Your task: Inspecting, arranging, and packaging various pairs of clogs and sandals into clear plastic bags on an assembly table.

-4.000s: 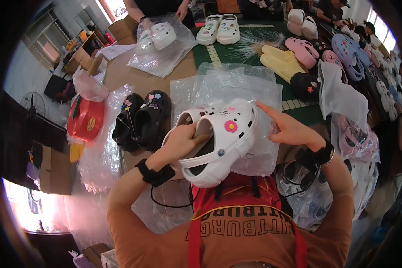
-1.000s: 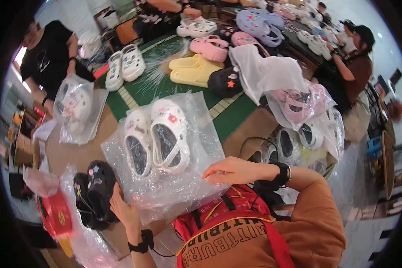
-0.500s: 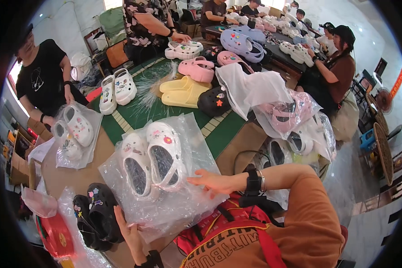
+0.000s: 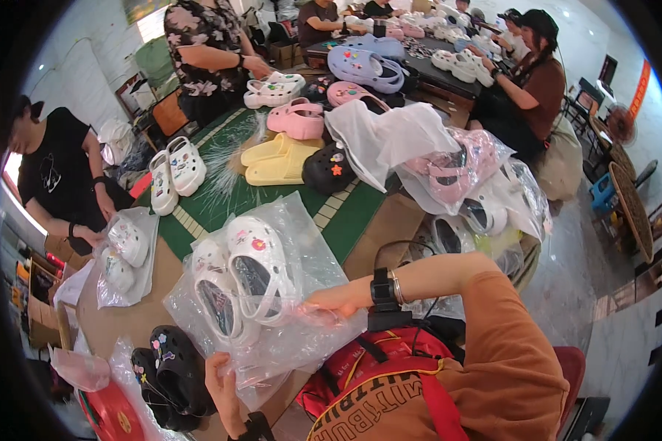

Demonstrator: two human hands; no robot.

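White clogs [image 4: 239, 283], 2 of them, sit side by side inside a clear plastic bag [image 4: 287, 338] on the brown table [image 4: 136, 320], right in front of your chest. Long axis of each shoe runs roughly 5 o'clock to 11 o'clock, toes pointing to about 11, heel straps at the near end toward you.

Left to right: a black clog pair [image 4: 171, 375] in its own bag lies at the bag's 8 o'clock, just beside it. Your left hand [image 4: 221, 382] comes up from the lower edge and pinches the bag's near lower edge, fingers closed on film, not on a shoe. From that hand the clogs lie at about 12 to 1 o'clock, near.

Your right hand [image 4: 338, 300] reaches in from 3 o'clock with a black wrist device [image 4: 382, 290] on it, fingers gripping the bag's right edge at the open flap. From that hand the clogs lie at 9 o'clock, just beside, the right-hand shoe's strap almost touching the fingertips. Right hand is nearer the shoes than the left.

Both hands hold plastic only; I'd judge the bag mouth faces your right hand, across the shoes' long axis.

Beyond, at 12 o'clock, yellow clogs [image 4: 276, 158] rest on a green mat [image 4: 221, 206].
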